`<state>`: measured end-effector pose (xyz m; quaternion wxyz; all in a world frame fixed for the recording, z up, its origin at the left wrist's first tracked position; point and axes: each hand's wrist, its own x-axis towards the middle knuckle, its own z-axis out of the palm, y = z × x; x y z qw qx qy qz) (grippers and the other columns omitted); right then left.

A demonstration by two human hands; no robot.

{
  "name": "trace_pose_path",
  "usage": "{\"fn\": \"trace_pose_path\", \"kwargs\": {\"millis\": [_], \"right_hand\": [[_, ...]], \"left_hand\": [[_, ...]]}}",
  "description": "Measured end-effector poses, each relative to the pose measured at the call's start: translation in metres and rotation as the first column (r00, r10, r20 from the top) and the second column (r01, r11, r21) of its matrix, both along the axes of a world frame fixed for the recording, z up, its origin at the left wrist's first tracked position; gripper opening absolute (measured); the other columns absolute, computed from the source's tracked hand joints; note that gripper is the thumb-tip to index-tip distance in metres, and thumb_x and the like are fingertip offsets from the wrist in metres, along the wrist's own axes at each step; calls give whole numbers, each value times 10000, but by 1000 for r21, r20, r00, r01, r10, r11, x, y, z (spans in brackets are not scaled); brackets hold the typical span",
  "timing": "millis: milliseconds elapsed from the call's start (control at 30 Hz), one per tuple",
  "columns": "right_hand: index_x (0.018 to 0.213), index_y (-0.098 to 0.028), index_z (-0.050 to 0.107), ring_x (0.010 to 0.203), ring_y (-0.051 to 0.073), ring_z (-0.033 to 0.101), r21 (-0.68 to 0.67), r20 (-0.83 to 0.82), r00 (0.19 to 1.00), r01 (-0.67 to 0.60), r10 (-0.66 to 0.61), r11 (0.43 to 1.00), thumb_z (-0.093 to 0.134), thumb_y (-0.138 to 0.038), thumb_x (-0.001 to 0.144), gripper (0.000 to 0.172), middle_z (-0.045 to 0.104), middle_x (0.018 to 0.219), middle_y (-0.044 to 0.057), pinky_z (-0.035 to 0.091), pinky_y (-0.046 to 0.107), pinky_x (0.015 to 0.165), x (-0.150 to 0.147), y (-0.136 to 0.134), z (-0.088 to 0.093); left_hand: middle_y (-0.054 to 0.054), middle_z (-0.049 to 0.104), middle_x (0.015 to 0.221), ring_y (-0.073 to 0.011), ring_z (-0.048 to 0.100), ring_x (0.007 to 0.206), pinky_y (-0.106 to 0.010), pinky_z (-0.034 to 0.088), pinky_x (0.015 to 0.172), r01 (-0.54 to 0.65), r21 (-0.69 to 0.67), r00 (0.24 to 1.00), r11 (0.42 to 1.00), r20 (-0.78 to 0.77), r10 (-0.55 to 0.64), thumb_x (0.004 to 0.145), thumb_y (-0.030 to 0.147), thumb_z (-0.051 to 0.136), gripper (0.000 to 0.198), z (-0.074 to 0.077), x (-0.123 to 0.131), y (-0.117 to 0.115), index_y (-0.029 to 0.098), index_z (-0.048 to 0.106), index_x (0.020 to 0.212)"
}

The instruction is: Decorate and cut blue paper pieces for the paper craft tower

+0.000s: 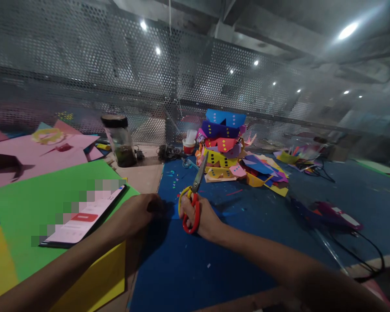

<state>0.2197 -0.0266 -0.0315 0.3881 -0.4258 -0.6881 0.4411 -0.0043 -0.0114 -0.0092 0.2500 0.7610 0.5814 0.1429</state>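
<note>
A pair of scissors (195, 195) with one red and one yellow handle is in my right hand (206, 219), my fingers through the loops. Its blades point up and away, nearly closed together. To the left, my left hand (138, 214) is curled just above the edge of the blue mat (169, 268), its fingertips in shadow. What those fingers hold, if anything, is hidden. A brighter blue patch, perhaps paper, lies between the two hands. Small paper scraps dot the mat ahead of them.
On the left, a phone (87, 216) lies on green paper (22, 212), with yellow paper (107, 277) beneath. Behind stand a dark-lidded jar (121, 143) and a paper cup (188, 146). Colourful cut paper shapes (224, 143) are piled up. Cables and a purple object (334, 214) lie right.
</note>
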Motion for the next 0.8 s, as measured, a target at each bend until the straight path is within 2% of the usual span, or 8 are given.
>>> {"fn": "trace_pose_path", "kwargs": {"millis": [533, 800], "right_hand": [[743, -196, 584, 448, 109, 523, -16, -66, 998, -25, 24, 1000, 410, -637, 1043, 561, 530, 552, -32, 421, 216, 466, -12, -1, 1], [751, -186, 631, 489, 109, 551, -30, -85, 995, -44, 41, 999, 425, -687, 1021, 604, 539, 552, -28, 451, 212, 510, -23, -2, -1]], "left_hand": [[-16, 787, 832, -230, 716, 791, -286, 466, 695, 29, 4, 1000, 1000, 9, -29, 726, 254, 574, 155, -6, -4, 4, 238, 694, 823], [-10, 790, 820, -235, 716, 787, -287, 467, 685, 29, -9, 999, 1000, 22, -29, 738, 287, 585, 133, 2, 0, -2, 238, 677, 821]]}}
